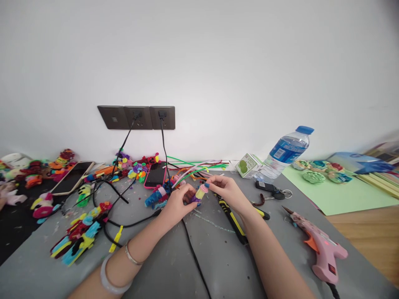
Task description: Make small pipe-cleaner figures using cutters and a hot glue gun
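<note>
Near the middle of the table, my left hand (pixel 181 202) is closed on a small fuzzy pipe-cleaner figure (pixel 201 192) in yellow, pink and purple. Its thumb and fingers hold the figure low down, hiding part of the purple end. My right hand (pixel 225 189) has its fingers pinched together at the pink top of the figure; what lies between those fingertips, if anything, is too small to make out. Yellow-and-black pliers (pixel 233 222) lie beneath my right wrist. Beside my left hand is a blue fuzzy piece (pixel 153 198), and loose pipe cleaners (pixel 195 169) lie behind both hands.
A pink glue gun (pixel 324 245) lies at the right, near car keys (pixel 271 189). A water bottle (pixel 285 151) leans by a green-and-white box (pixel 248 165). Black cables (pixel 195 253) cross the table. Phones (pixel 73 177) and several colourful pipe-cleaner figures (pixel 82 232) lie left.
</note>
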Motion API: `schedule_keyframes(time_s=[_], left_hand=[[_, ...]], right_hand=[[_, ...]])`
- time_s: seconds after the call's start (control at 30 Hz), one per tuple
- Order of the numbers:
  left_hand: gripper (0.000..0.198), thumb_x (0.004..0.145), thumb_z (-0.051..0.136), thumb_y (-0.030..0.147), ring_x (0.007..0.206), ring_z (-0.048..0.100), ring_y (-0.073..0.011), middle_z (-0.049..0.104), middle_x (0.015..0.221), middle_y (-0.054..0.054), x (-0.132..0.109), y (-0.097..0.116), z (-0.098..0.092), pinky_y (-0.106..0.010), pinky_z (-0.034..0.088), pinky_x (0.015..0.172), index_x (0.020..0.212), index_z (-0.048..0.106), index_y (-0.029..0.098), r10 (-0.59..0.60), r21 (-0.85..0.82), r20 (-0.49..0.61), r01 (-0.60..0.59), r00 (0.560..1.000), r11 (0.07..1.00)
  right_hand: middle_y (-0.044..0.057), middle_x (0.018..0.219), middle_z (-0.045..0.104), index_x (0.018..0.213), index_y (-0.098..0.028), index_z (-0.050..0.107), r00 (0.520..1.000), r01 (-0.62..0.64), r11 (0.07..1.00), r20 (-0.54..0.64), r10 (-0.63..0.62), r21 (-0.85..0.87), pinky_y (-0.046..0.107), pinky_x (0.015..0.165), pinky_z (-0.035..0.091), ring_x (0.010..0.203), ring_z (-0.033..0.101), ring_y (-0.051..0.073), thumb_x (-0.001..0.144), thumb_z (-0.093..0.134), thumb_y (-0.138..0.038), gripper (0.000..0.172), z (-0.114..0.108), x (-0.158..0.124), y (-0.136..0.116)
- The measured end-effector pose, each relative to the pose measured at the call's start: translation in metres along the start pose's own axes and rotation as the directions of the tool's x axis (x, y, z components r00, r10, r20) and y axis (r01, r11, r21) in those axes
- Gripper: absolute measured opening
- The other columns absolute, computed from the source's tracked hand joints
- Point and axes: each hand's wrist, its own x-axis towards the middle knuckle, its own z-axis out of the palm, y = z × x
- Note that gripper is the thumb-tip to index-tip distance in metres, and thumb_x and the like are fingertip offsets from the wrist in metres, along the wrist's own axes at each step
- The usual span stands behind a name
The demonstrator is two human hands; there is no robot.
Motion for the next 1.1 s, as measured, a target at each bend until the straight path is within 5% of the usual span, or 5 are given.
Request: schedule_keyframes(time_s=[0.87, 1.1], left_hand=[[0.017, 0.072, 0.064, 0.014, 0.071, 0.057, -0.0126, 0.060, 0.085, 0.000, -0.0004, 0.0019, -0.0004, -0.024, 0.048, 0.065, 0.086, 0.055, 0.018, -0.020, -0.009, -0.010, 0.020, 1.000, 1.000], [0.016, 0.074, 0.064, 0.018, 0.071, 0.058, -0.0135, 0.060, 0.085, -0.001, -0.0001, 0.0019, -0.0002, -0.025, 0.048, 0.065, 0.087, 0.057, 0.018, -0.028, -0.002, -0.009, 0.028, 1.000, 1.000]], right_hand=[[0.003, 0.077, 0.064, 0.076, -0.017, 0.064, 0.999, 0.002, 0.999, 0.040, -0.004, 0.040, 0.028, 0.067, 0.040, 0.070, 0.054, 0.016, 0.075, 0.070, -0.050, 0.034, -0.0016, 0.0000, 0.0041], [0.001, 0.070, 0.058, 0.079, -0.019, 0.062, 0.993, 0.027, 1.000, -0.116, -0.027, -0.003, 0.026, 0.059, 0.035, 0.063, 0.046, 0.014, 0.079, 0.062, -0.057, 0.038, -0.0025, -0.0006, -0.0015]])
